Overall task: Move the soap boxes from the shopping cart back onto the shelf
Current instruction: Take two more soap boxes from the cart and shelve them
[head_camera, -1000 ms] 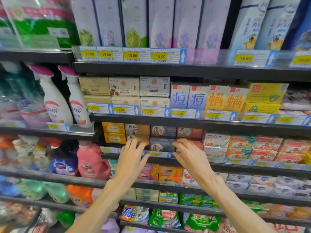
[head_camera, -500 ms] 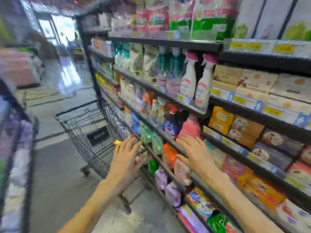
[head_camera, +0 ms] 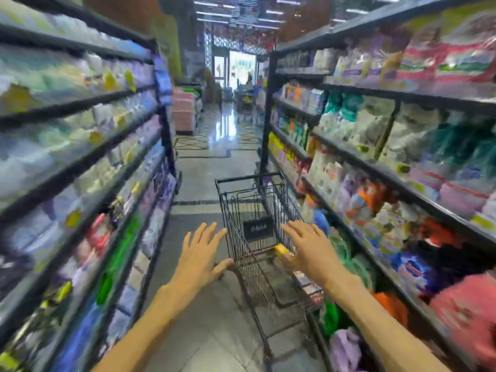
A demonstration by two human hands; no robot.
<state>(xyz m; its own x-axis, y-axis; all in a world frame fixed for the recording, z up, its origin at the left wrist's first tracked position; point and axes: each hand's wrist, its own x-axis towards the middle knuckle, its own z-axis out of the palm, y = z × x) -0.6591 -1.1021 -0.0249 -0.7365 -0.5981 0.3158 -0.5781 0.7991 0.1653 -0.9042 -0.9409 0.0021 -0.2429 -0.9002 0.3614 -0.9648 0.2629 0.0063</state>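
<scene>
The shopping cart point(head_camera: 252, 210) is of thin dark metal wire, matt. The floor point(head_camera: 214, 162) is glossy tile. A yellow soap box point(head_camera: 281, 250) looks like smooth cardboard.

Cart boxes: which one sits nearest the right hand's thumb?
The yellow soap box, lying by the right hand. The darker box lies further back toward the wrist, under the forearm.
</scene>
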